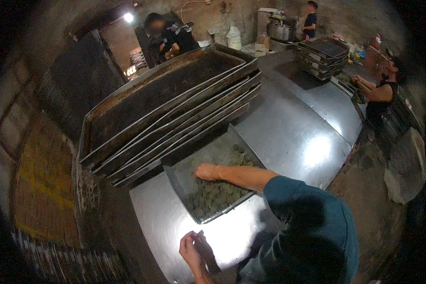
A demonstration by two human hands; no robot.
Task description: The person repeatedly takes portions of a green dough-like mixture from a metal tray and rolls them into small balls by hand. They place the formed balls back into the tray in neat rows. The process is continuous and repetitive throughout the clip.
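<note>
A shallow metal tray (175, 185) with raised sides lies on the shiny metal table, holding many rough greenish-brown lumps (216, 196), massed at its near side. My right hand (207, 172) reaches over the tray, at the bare patch beside the lumps. Its fingers are curled closed, and what they grip, if anything, is hidden. Below the tray's near corner, my left hand (190, 248) is raised over the table with thumb and fingers drawn together. A small dark bit (200, 233) shows at its fingertips, too small to name.
A tall stack of large, dark baking trays (165, 90) stands along the table's left side, right behind the lump tray. More stacked trays (324, 49) sit at the far end of the metal table (288, 118). Several people work around, one at the table's right edge. A mixer (280, 31) stands at the back.
</note>
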